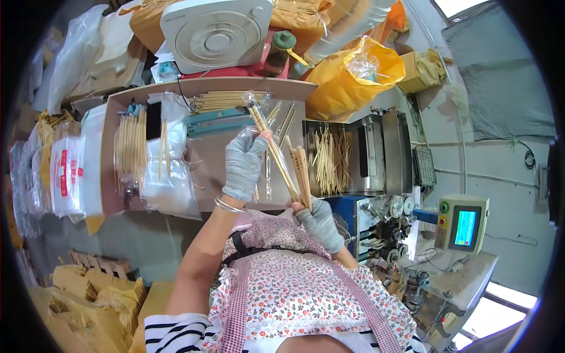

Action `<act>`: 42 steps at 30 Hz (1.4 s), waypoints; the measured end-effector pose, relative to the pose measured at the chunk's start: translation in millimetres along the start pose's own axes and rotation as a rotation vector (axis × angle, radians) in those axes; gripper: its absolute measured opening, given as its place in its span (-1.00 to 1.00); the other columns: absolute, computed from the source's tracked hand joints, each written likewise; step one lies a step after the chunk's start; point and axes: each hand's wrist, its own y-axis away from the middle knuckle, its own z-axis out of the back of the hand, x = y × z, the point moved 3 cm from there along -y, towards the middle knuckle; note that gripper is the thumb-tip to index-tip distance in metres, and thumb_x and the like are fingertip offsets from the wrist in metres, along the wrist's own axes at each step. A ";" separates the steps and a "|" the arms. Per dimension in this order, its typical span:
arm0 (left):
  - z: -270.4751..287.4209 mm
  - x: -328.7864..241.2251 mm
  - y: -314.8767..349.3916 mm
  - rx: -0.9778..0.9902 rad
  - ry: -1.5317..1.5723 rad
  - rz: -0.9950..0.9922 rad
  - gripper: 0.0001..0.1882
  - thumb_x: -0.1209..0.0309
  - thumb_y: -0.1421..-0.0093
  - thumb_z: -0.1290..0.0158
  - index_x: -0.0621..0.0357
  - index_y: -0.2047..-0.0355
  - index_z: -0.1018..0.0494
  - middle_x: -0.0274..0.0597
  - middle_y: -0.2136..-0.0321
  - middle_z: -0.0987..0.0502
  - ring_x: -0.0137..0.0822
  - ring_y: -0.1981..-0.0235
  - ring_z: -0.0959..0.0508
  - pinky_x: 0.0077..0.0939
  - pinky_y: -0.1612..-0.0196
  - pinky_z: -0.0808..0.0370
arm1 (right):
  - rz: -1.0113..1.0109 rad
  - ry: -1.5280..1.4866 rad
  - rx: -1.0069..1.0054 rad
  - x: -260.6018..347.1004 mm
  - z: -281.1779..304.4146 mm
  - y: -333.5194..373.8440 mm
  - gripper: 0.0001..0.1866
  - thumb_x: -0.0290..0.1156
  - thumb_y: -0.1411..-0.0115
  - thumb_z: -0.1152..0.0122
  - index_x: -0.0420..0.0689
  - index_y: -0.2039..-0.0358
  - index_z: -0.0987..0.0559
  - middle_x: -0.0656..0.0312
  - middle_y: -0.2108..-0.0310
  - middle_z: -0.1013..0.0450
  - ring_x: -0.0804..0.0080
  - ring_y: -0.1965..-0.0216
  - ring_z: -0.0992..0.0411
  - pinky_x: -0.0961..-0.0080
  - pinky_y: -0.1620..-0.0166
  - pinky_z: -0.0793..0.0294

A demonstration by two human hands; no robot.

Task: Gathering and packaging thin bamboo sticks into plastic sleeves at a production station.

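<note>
My left hand (242,165), in a grey knit glove with bare fingertips, is closed on a pair of pale chopsticks (281,163) that slant from upper left to lower right. Clear plastic film (251,97) shows around their upper end. Lower and to the right, my right hand (322,225), gloved alike, grips the bottom of a small bundle of wooden chopsticks (301,173) standing nearly upright. The lower tips of the left hand's pair meet the right hand's fingers. Behind them, more chopsticks in clear sleeves (286,125) lie on the cardboard-lined table (209,170).
A metal tray of loose chopsticks (331,159) adjoins the table's right side, by a machine with a lit screen (465,228). Chopstick rows (130,144) and clear plastic bags (168,188) lie left. A white fan (218,38), lidded bottle (279,54) and yellow sack (347,82) stand behind.
</note>
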 end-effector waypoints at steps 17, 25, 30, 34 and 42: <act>-20.1 12.9 52.7 0.073 -0.111 0.148 -0.82 0.34 -0.20 0.02 0.20 0.40 -0.47 -0.43 0.64 -0.41 -0.64 0.61 -0.36 -0.74 0.59 -0.26 | 0.031 -0.155 -0.266 14.8 -38.1 -6.7 -0.73 -0.30 -0.22 -0.01 -0.22 0.51 -0.50 0.39 0.71 -0.29 0.71 0.64 -0.19 0.69 0.58 -0.16; -5.2 21.7 55.3 0.347 -0.920 -0.231 -0.79 0.34 -0.21 0.08 0.24 0.46 -0.40 -0.21 0.70 -0.32 -0.46 0.65 -0.30 -0.49 0.54 -0.29 | 0.200 0.011 -0.334 45.8 36.7 -56.9 -0.69 -0.16 -0.20 -0.05 -0.17 0.26 -0.51 0.50 0.65 -0.29 0.87 0.69 -0.07 0.82 0.66 0.01; -16.3 54.6 68.3 0.370 -0.892 -0.086 -0.78 0.29 -0.20 0.09 0.20 0.41 -0.38 0.03 0.63 -0.37 -0.02 0.62 -0.39 -0.30 0.51 -0.32 | -0.014 -0.303 -0.281 15.8 30.8 -73.5 -0.69 -0.15 -0.21 -0.03 -0.14 0.46 -0.49 0.48 0.69 -0.26 0.81 0.73 -0.09 0.82 0.68 -0.02; -14.5 68.2 61.8 0.411 -0.899 -0.068 -0.74 0.25 -0.22 0.13 0.21 0.42 -0.37 0.07 0.63 -0.38 0.04 0.60 -0.41 -0.25 0.52 -0.32 | 0.081 -0.419 -0.476 -27.4 46.6 -113.8 -0.68 -0.14 -0.22 -0.01 -0.08 0.55 -0.43 0.41 0.70 -0.29 0.72 0.72 -0.18 0.75 0.67 -0.14; 47.1 88.8 103.4 0.223 -1.033 0.331 -0.64 0.20 -0.27 0.22 0.21 0.51 -0.33 -0.09 0.70 -0.34 -0.16 0.65 -0.38 -0.34 0.56 -0.29 | 0.090 -0.660 -0.839 -148.2 143.6 -218.0 -0.77 -0.25 -0.19 -0.03 -0.07 0.55 -0.40 0.37 0.73 -0.22 0.59 0.73 -0.18 0.58 0.66 -0.19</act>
